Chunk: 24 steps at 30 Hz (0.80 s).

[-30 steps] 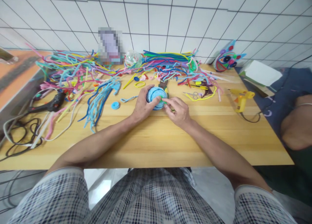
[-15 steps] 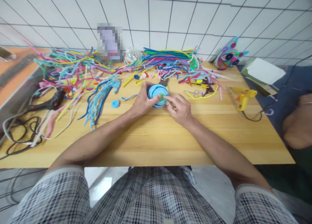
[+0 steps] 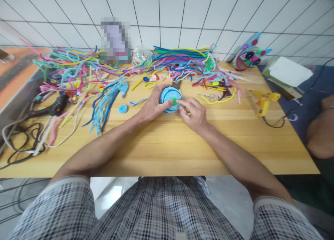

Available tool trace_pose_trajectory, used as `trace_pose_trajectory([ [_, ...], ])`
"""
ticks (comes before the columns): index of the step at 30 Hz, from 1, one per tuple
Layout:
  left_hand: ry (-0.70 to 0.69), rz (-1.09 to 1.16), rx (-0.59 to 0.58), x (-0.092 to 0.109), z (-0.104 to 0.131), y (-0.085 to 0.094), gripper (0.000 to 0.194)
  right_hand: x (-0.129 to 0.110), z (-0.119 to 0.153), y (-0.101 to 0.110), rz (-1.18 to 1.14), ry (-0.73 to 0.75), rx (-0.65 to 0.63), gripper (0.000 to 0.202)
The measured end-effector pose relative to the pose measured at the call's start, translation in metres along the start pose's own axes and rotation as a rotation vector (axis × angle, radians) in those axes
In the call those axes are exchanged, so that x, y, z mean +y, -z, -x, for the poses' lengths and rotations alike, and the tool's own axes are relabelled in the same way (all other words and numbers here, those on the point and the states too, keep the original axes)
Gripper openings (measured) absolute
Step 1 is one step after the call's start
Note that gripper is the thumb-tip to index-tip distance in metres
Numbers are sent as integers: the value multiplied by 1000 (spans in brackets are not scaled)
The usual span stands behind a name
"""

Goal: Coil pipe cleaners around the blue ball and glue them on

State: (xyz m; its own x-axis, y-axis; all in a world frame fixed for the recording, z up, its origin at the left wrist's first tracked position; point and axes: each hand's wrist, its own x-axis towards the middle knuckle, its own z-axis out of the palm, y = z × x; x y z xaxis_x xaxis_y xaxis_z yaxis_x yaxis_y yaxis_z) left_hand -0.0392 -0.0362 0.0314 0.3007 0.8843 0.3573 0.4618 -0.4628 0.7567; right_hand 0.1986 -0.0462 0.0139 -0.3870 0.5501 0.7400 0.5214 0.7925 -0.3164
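Note:
A round blue coiled piece (image 3: 170,94) is held above the wooden table, near its middle. My left hand (image 3: 153,105) wraps round its left side, with the thumb across its face. At the right of the coil, a small green piece (image 3: 174,101) lies against its surface. The fingers of my right hand (image 3: 193,114) are pinched together at that green piece. A small blue coil (image 3: 122,109) rests on the table to the left, beside a bent blue strip (image 3: 138,102).
Tangled pipe cleaners (image 3: 75,69) line the back. A black glue gun (image 3: 53,107) with cables lies at left. Scissors (image 3: 211,96) and a yellow glue gun (image 3: 264,102) are at right. A decorated mask-like object (image 3: 249,55) stands at back right. Another person's arm (image 3: 320,132) shows far right.
The camera view has shifted slightly. Both hands remain at the blue coil, and the right fingers have moved only a little against the green piece.

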Motion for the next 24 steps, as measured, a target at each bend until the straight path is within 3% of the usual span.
trace_pose_trajectory([
  [9, 25, 41, 26, 2, -1, -1, 64, -1, 0, 1, -41, 0, 18, 30],
  [17, 8, 44, 173, -3, 4, -16, 64, -4, -2, 2, -57, -38, 42, 22],
  [24, 47, 26, 190, 1, 4, -17, 63, -7, -3, 3, -65, -67, 23, 19],
])
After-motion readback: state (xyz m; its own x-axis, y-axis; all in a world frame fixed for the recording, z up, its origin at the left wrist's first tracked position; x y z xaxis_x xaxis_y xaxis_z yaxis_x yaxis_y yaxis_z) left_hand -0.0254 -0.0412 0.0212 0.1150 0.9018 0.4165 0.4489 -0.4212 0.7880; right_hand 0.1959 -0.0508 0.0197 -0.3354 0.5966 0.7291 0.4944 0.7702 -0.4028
